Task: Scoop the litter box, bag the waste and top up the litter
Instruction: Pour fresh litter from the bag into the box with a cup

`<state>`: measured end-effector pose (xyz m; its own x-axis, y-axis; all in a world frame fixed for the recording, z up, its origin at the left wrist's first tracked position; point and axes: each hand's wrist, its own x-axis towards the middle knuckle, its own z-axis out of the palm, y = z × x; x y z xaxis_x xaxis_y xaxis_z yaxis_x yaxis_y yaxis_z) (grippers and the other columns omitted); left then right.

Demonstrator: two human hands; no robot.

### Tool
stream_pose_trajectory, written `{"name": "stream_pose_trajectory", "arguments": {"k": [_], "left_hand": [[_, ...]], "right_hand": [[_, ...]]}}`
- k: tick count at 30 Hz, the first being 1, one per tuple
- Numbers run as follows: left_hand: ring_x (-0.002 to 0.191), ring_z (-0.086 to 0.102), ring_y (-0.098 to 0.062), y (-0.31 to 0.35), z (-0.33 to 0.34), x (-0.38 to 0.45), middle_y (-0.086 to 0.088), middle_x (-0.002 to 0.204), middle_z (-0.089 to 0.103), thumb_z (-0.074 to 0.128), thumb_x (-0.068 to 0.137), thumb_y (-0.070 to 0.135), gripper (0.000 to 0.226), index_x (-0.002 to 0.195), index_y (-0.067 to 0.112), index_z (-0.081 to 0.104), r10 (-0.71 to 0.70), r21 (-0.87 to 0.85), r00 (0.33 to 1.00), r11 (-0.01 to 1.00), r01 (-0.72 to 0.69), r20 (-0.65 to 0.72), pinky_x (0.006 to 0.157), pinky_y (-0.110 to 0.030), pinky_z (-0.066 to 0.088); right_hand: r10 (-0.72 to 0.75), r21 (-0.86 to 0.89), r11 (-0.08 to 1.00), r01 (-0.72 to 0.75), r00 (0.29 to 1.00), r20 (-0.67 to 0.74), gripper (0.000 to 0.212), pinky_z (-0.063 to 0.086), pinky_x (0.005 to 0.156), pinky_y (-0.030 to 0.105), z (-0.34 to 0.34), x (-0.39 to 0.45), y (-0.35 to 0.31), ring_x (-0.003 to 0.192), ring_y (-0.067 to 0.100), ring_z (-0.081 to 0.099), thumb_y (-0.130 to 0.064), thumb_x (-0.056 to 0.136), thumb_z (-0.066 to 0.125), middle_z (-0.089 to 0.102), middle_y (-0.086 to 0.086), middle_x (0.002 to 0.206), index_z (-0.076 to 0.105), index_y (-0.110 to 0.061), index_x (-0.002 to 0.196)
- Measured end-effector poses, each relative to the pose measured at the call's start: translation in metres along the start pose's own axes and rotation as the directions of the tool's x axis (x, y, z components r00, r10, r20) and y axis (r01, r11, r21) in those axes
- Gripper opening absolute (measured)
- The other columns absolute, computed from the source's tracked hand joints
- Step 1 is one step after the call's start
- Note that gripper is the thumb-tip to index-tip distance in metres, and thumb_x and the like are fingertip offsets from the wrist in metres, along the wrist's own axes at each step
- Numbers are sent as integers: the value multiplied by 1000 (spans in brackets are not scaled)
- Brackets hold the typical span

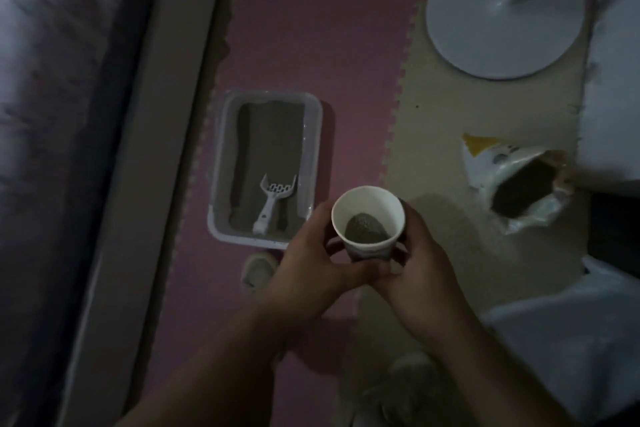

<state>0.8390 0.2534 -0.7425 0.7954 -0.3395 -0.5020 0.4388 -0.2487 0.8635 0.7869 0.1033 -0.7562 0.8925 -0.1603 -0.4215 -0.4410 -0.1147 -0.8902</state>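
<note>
Left hand (311,253) and right hand (412,253) both gripped a paper cup (367,218), part-filled with grey litter, held above the floor mat (346,80) just beside the litter box (221,166) near corner. Scoop (273,199) lay inside the box. Open litter bag (519,191) sat right. Judged best: carry cup level over box centre, tip slowly, spread evenly.

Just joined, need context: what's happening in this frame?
A person holds a paper cup with some grey litter in it, both the left hand and right hand wrapped round it. The litter box, with a white scoop lying inside, sits to the left; an open litter bag lies to the right.
</note>
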Motion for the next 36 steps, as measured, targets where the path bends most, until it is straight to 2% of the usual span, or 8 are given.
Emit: {"name": "stream_pose_trajectory", "arguments": {"k": [6, 10, 13, 16, 20, 23, 28, 36], "left_hand": [[121, 62, -10, -48, -94, 3, 7, 125, 69, 81, 69, 20, 62, 127, 28, 61, -143, -41, 988, 989, 141, -49, 103, -36, 50], [86, 71, -7, -82, -163, 12, 7, 94, 75, 75, 81, 20, 20, 99, 23, 70, -352, -19, 862, 928, 371, -364, 75, -33, 58], [81, 71, -20, -105, -199, 24, 3, 84, 71, 72, 88, 20, 9, 85, 22, 64, -431, 15, 778, 871, 492, -458, 73, -39, 57], [87, 66, -22, -133, -214, 45, 2, 96, 67, 67, 93, 23, 8, 99, 22, 62, -458, 122, 770, 820, 559, -444, 73, -35, 56], [70, 47, 0, -169, -213, 79, 2, 100, 58, 58, 99, 19, 28, 126, 10, 57, -419, 243, 810, 806, 540, -412, 51, -10, 34], [85, 51, -10, -191, -206, 104, -4, 116, 62, 54, 101, 19, 32, 131, 8, 52, -428, 296, 827, 789, 539, -366, 64, -16, 42], [110, 63, -28, -216, -205, 133, -10, 123, 64, 69, 92, 33, 44, 127, 7, 58, -483, 296, 811, 763, 575, -331, 92, -36, 52], [79, 68, -18, -227, -218, 124, -2, 86, 71, 78, 83, 23, 19, 97, 11, 71, -578, -15, 709, 779, 627, -404, 66, -28, 54]], "right_hand": [[152, -13, 988, -154, 986, -69, 72, 58, 86, 31, 83, 21, 3, 103, -2, 66, -10, 69, 90, 68, -25, 112, 55, -34, 127], [235, -71, 967, -246, 962, -139, 76, 56, 90, 33, 125, 32, -3, 106, -2, 64, -12, 67, 91, 66, -23, 114, 52, -32, 130], [271, -137, 945, -296, 946, -177, 79, 55, 93, 45, 148, 46, -6, 108, 9, 65, -13, 64, 92, 66, -15, 118, 51, -31, 129], [268, -212, 928, -307, 944, -193, 80, 55, 92, 45, 167, 67, 1, 107, 12, 65, -17, 64, 92, 65, -15, 117, 49, -31, 130], [267, -285, 908, -307, 948, -172, 79, 53, 91, 37, 183, 90, 22, 110, 13, 62, -19, 67, 90, 63, -10, 121, 48, -28, 134], [288, -283, 904, -320, 946, -150, 75, 52, 85, 28, 190, 100, 40, 109, 10, 61, -18, 70, 88, 62, -11, 121, 47, -31, 132], [337, -304, 888, -345, 938, -80, 70, 49, 84, 22, 209, 112, 64, 108, 7, 60, -16, 72, 87, 61, -18, 116, 45, -39, 123], [369, -296, 886, -357, 929, -17, 73, 51, 100, 36, 224, 120, 75, 117, 7, 58, -18, 72, 87, 60, -12, 128, 47, -34, 131]]}}
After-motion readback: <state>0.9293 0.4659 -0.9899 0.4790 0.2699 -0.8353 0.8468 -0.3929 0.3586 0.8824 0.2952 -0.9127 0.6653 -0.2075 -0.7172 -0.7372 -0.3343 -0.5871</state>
